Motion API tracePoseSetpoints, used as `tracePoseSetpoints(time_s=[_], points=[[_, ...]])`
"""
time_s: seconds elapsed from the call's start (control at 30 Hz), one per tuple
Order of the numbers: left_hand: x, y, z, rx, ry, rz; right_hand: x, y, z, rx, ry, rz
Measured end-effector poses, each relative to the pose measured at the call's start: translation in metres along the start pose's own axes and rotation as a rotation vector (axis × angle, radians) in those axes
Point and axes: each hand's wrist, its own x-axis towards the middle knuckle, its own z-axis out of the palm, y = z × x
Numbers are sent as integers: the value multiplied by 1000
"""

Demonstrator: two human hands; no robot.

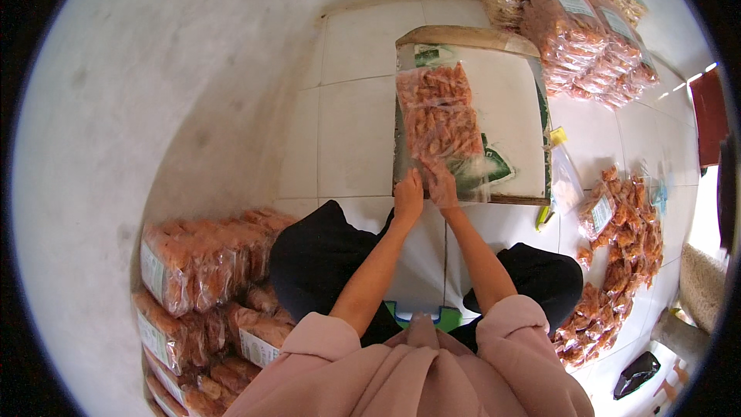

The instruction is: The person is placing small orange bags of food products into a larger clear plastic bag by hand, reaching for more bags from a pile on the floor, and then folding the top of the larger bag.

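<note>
A clear plastic bag (441, 112) filled with rows of small orange-brown snack packets lies flat on the left half of a low board-topped table (513, 100) in front of me. My left hand (409, 191) is closed at the bag's near left corner, by the table's front edge. Right beside it, my right hand (441, 185) grips the loose plastic at the bag's near end. The fingertips of both hands are partly hidden by the film and by each other. The table's white top has worn green patches.
Stacked filled bags (201, 262) stand at my left against the wall. More bags (575, 31) are piled at the far right. Loose snack packets (617, 270) lie on the tiled floor (359, 42) at my right, near a yellow-topped clear plastic pouch (566, 177). A black item (637, 375) sits at lower right.
</note>
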Motion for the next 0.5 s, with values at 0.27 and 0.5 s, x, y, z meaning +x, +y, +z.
tracePoseSetpoints(time_s=[0.27, 0.5], points=[[55, 34, -27, -31, 329, 375, -22, -41, -12, -258, 544, -29], [80, 42, -8, 378, 163, 591, 8, -57, -2, -210, 680, -6]])
